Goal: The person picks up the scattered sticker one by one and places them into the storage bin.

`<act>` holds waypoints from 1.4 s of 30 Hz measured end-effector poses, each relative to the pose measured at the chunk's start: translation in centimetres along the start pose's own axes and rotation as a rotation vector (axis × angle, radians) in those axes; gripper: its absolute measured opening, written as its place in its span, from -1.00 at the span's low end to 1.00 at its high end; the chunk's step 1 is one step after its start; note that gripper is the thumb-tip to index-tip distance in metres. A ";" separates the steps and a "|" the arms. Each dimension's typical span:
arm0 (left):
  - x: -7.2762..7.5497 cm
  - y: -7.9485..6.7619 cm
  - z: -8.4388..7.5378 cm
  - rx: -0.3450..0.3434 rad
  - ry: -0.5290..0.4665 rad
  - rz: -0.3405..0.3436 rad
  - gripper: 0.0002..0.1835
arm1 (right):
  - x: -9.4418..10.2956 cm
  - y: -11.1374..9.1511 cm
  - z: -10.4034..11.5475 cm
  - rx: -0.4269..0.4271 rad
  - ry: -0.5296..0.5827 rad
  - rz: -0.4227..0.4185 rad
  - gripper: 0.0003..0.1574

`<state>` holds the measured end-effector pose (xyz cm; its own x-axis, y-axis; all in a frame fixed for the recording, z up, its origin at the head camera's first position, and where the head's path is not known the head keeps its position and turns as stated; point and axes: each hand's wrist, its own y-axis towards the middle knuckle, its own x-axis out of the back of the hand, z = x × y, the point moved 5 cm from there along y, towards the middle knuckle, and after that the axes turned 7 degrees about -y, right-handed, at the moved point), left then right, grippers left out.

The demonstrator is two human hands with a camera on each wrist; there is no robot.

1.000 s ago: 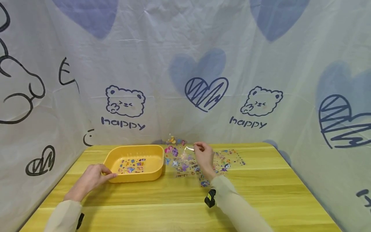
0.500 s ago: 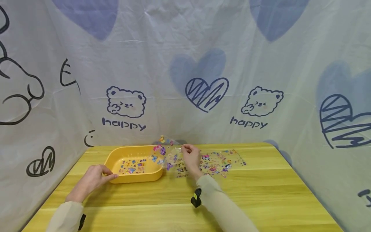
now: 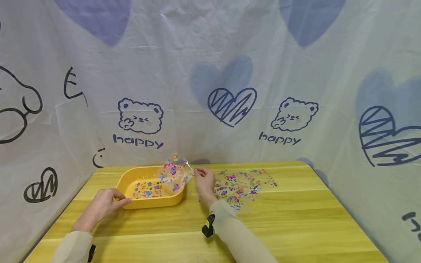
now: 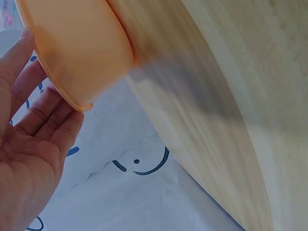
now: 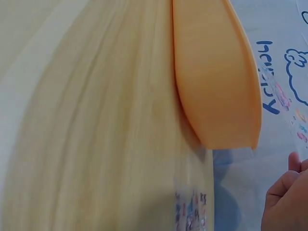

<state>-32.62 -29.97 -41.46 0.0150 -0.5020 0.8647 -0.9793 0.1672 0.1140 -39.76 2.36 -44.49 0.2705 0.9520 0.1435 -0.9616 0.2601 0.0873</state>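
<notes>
At the near left corner of the yellow plastic tray (image 3: 154, 202), my left hand (image 3: 104, 204) holds the rim, with the thumb along the front edge. The left wrist view shows that hand's fingers (image 4: 41, 113) at the tray's rim. My right hand (image 3: 205, 182) pinches the right edge of a clear sticker sheet (image 3: 172, 170) printed with small colourful figures. This sheet hangs tilted over the right part of the tray. Inside the tray lies another sticker sheet (image 3: 147, 190). In the right wrist view part of the right hand (image 5: 288, 197) shows at the lower right edge.
More clear sticker sheets (image 3: 243, 188) lie overlapping on the wooden table (image 3: 296, 219), right of the tray. Behind the table hangs a white cloth (image 3: 184, 120) with bear and heart drawings; it also runs along both sides.
My right hand has carried the pinched sticker sheet leftward, from above the sheets on the table to over the tray. The left hand has stayed at the tray's corner.
</notes>
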 end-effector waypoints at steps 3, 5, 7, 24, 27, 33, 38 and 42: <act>0.2 0.0 -0.1 -0.007 -0.001 -0.002 -0.66 | -0.6 0.2 0.4 0.000 -0.019 -0.014 -0.84; 0.2 0.0 -0.2 -0.006 -0.002 0.001 -0.66 | -1.1 0.3 0.7 0.002 -0.038 -0.013 -0.85; 0.3 0.1 -0.2 -0.002 -0.003 0.005 -0.66 | -1.6 0.3 1.0 0.004 -0.067 0.004 -0.87; 0.1 0.1 -0.1 0.027 -0.014 0.033 -0.64 | -6.0 0.2 2.5 0.335 -0.726 0.307 -0.81; 0.1 0.2 -0.1 0.023 -0.014 0.031 -0.65 | -6.2 0.4 3.0 0.405 -0.816 0.294 -0.81; 0.2 0.2 -0.1 0.014 -0.014 0.019 -0.66 | -6.5 0.6 3.5 0.507 -0.935 0.306 -0.76; 0.1 0.1 -0.1 0.009 -0.018 0.010 -0.67 | -6.2 0.9 3.4 0.529 -0.944 0.287 -0.69; 0.1 0.1 -0.1 0.016 -0.023 0.012 -0.67 | -5.6 1.1 3.0 0.542 -0.900 0.284 -0.68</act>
<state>-32.68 -29.91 -41.28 -0.0015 -0.5191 0.8547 -0.9825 0.1600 0.0955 -42.16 -3.17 -42.24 0.1879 0.4414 0.8774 -0.9062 -0.2666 0.3282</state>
